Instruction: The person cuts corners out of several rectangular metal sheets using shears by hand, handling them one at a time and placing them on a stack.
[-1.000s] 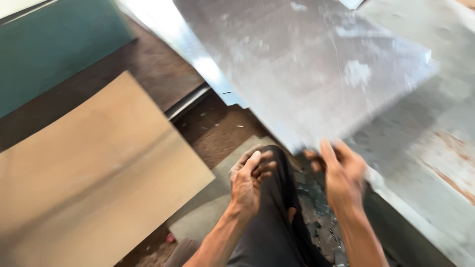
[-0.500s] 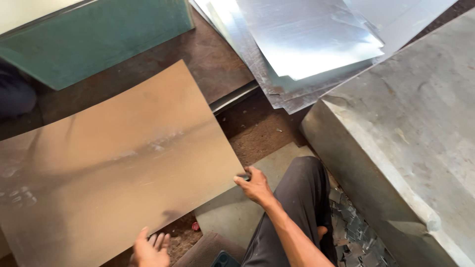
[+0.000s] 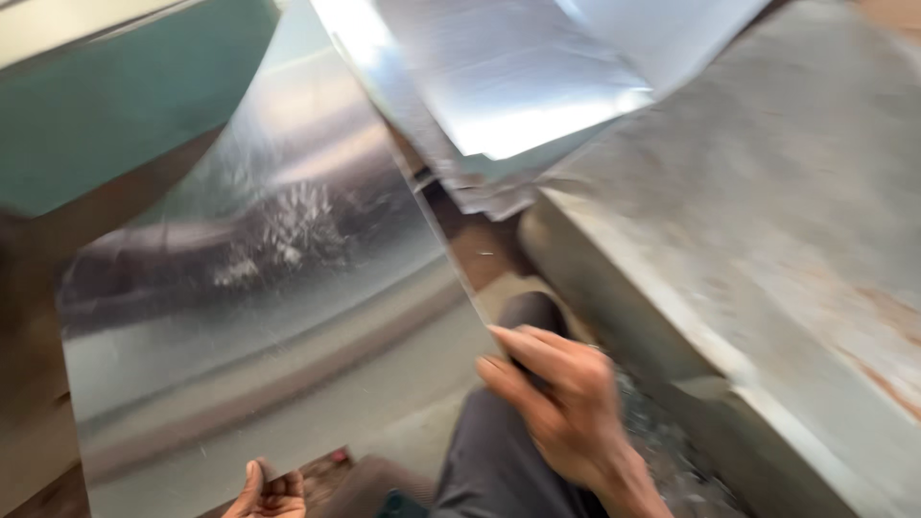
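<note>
A large shiny metal sheet (image 3: pixel 259 317) is tilted up off the floor in front of me, its face reflecting the surroundings. My left hand (image 3: pixel 271 491) grips its lower edge near the bottom of the view. My right hand (image 3: pixel 556 393) holds its right-hand corner, fingers curled around the edge, above my dark trouser leg (image 3: pixel 489 451). The picture is blurred by motion.
A stack of several bright metal sheets (image 3: pixel 508 86) lies at the top centre. A big grey metal block or table (image 3: pixel 767 249) with rust spots fills the right side. A green panel (image 3: pixel 106 115) lies at the upper left. Metal scraps (image 3: pixel 662 451) litter the floor by my leg.
The sheet lay flat on the floor half a second ago; now both hands have lifted and tilted it up toward me. One second ago both hands were empty by my knee.
</note>
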